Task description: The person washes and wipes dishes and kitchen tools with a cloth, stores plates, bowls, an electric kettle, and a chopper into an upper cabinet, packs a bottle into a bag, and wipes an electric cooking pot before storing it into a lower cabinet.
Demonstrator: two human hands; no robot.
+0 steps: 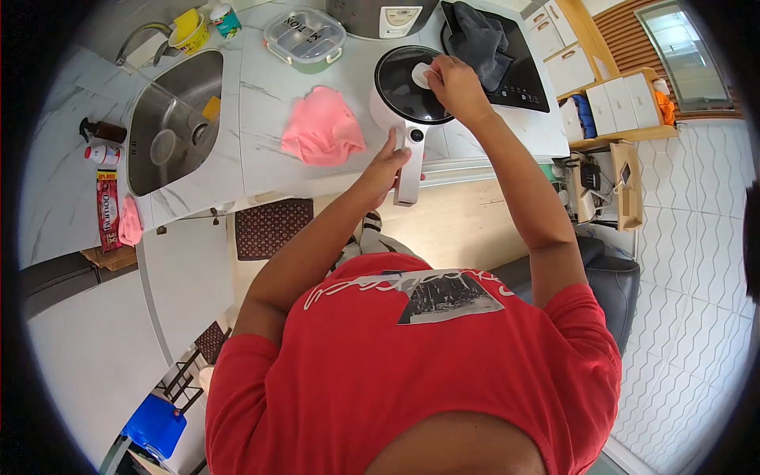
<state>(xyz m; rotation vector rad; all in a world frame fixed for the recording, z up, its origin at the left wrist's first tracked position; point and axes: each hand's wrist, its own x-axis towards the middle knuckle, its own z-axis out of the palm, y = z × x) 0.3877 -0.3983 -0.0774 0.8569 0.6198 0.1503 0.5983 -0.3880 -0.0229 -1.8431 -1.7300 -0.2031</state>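
A white electric cooking pot [382, 115] stands at the counter's front edge, its long handle [408, 176] pointing toward me. On top lies a dark glass lid [402, 77] with a white knob [422, 75]. My right hand [457, 85] pinches that knob from the right. My left hand [386, 169] is wrapped round the handle, thumb along its left side. Left of the pot, a crumpled pink cloth [323, 127] lies on the counter. What is inside the pot cannot be made out.
A steel sink [142, 170] with a plastic tub [164, 148] is at left. Behind stand a lidded container [305, 38] and a grey appliance [372, 17]. A dark cloth [480, 43] lies on the black cooktop [518, 79] at right. Bottles and a red packet [108, 210] sit far left.
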